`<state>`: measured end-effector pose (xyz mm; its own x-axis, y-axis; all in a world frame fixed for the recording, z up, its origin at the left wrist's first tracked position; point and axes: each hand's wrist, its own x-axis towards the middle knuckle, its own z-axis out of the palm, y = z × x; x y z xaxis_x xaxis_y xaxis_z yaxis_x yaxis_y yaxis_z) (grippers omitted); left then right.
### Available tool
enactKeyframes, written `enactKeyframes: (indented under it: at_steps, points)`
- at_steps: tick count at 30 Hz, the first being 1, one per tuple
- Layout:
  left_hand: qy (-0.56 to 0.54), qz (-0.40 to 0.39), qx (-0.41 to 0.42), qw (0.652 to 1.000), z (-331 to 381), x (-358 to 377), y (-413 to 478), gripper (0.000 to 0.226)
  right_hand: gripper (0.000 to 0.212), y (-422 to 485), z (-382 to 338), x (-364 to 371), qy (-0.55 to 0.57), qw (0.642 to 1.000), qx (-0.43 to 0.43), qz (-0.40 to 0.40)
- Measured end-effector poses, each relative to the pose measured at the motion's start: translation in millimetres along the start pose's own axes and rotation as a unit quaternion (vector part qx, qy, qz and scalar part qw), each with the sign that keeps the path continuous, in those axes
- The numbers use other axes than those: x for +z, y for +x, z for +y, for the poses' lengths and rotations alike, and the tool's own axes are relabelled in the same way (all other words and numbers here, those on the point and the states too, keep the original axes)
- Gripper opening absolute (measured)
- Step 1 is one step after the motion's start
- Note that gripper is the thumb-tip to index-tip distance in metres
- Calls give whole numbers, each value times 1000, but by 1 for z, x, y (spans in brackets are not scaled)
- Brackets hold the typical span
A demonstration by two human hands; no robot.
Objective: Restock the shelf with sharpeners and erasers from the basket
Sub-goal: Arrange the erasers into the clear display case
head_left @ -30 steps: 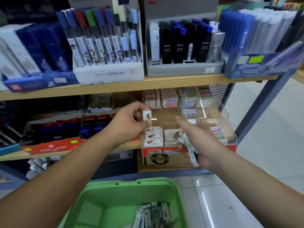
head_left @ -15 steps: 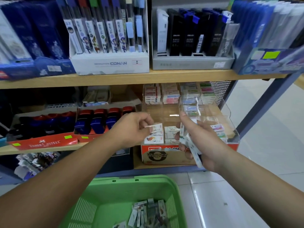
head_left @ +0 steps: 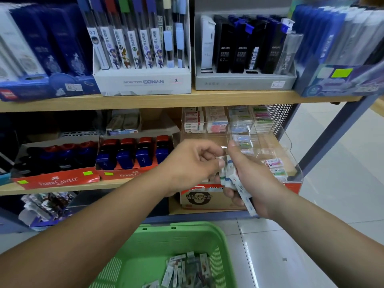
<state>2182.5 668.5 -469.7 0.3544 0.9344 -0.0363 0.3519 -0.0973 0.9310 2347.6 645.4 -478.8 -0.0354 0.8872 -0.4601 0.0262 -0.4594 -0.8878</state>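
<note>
My right hand (head_left: 257,183) grips a stack of small white wrapped erasers (head_left: 231,175) in front of the lower shelf. My left hand (head_left: 191,163) has come up against that stack, its thumb and fingertips pinching the top eraser. Behind both hands sits the open red-and-tan eraser box (head_left: 199,199) on the shelf edge, mostly hidden by them. The green basket (head_left: 166,231) lies below, with several wrapped erasers (head_left: 187,269) in its bottom. Blue and red sharpeners (head_left: 133,156) stand in a Faber-Castell tray to the left.
A clear acrylic organizer (head_left: 287,145) with small erasers (head_left: 274,164) occupies the shelf's right end, with stacked eraser packs (head_left: 216,121) behind it. The wooden upper shelf (head_left: 187,98) carries boxes of pencil leads. A blue shelf post (head_left: 332,134) and tiled floor (head_left: 332,204) are on the right.
My left hand left the eraser it held at the box and moved right to the stack in my right hand. The camera moved a little closer to the shelf.
</note>
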Motion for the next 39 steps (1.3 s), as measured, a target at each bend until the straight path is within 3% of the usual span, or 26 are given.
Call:
enactKeyframes:
  at_steps: [3, 8, 10, 13, 17, 22, 25, 30, 35, 39]
  points:
    - [-34, 27, -35, 998, -3, -6, 0, 23, 55, -1, 0, -3, -3, 1000, -6, 21]
    - [-82, 43, -58, 994, -9, -17, 2, 18, 62, -1, -2, -9, 0, 1000, -14, 22]
    - [-93, 40, -60, 993, -8, -16, 1, 18, 54, -3, -1, -9, -9, 1000, -29, 1]
    - [-133, 54, -66, 987, -5, -11, 2, 26, 23, -6, 0, -7, -11, 998, -59, -18]
    - [-190, 56, -98, 975, -5, -5, 4, 30, 24, -6, -2, -7, -10, 997, -78, 0]
    - [-74, 82, -108, 988, 1, -9, 3, 17, 48, -2, -7, -23, 10, 992, -54, 117]
    - [30, 85, -85, 992, 0, -8, 5, 20, 53, -2, -8, -41, 38, 990, -23, 131]
    - [84, 58, -83, 991, 9, 6, 15, 24, 38, -10, -7, -66, 70, 991, -1, 113]
    - [94, 24, -43, 994, 25, 42, 39, 25, 13, -7, -2, -103, 18, 970, -57, 237]
    - [127, 31, -23, 991, 33, 65, 68, 20, 28, -12, 7, -127, -4, 954, -77, 290]
